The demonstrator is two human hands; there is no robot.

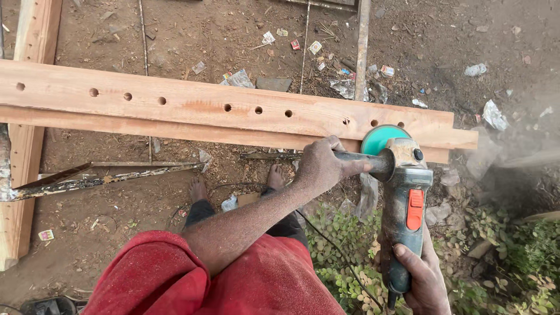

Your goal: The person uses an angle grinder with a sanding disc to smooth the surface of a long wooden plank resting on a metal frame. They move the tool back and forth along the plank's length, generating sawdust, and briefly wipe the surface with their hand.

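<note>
Both hands are on the angle grinder [402, 198] here, low on the right of the view. The left hand [321, 166] reaches across and is wrapped tight around the black side handle [364, 160], fingers curled fully over it. The right hand [423, 274] is closed around the tail of the dark green body, at about 5 o'clock from the disc, with the cord running out below the wrist. The red slide switch [415, 209] faces up between the two hands.

The teal sanding disc [378, 139] sits against the near edge of the long wooden plank [233, 108], close to the plank's right end. That plank runs across the view with a row of drilled holes [160, 100] along it, and dust hangs in the air at 3 o'clock from the disc.

My read is that this tool is fairly heavy and rigid, nose-weighted toward the disc, and likely to kick sideways where the disc bites, so the two-point hold on side handle and rear body looks like the sound way to take it. Dust coats the casing, so it may be slippery. The plank seems stiff and heavy enough to stay put.

Bare feet [198, 189] stand on the littered dirt ground [105, 216] at 7 o'clock from the disc, beside a rusty metal bar [99, 181].
</note>
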